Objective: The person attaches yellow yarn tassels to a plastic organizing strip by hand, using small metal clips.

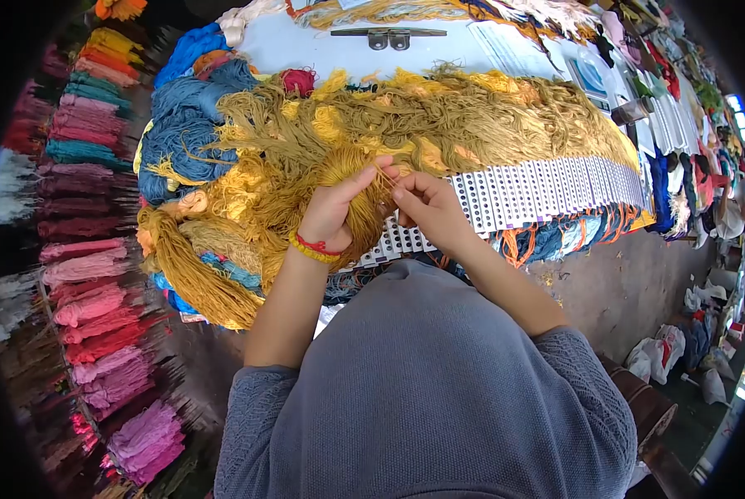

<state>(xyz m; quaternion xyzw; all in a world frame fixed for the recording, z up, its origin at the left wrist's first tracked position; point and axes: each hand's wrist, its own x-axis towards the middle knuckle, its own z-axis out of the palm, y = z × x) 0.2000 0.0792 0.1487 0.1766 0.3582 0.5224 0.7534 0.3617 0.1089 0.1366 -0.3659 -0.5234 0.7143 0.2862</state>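
Observation:
My left hand (336,209), with a yellow and red band at its wrist, is closed around part of a mustard-yellow yarn hank (343,176). A few thin strands stretch between its thumb and forefinger and my right hand (433,209). The right fingers pinch those strands close to the left fingertips. Beneath both hands spreads a heap of olive and yellow yarn (464,116). A row of white cards with dark holes (547,190) runs along the near side of the heap, just right of my right hand.
Blue-grey yarn (191,125) is piled at the table's left end, with a twisted golden skein (196,270) hanging nearer me. Behind the heap lie a metal clip bar (389,35) and a small jar (632,111). Racks of pink hanks (98,303) stand left; plastic bags (657,353) sit on the floor right.

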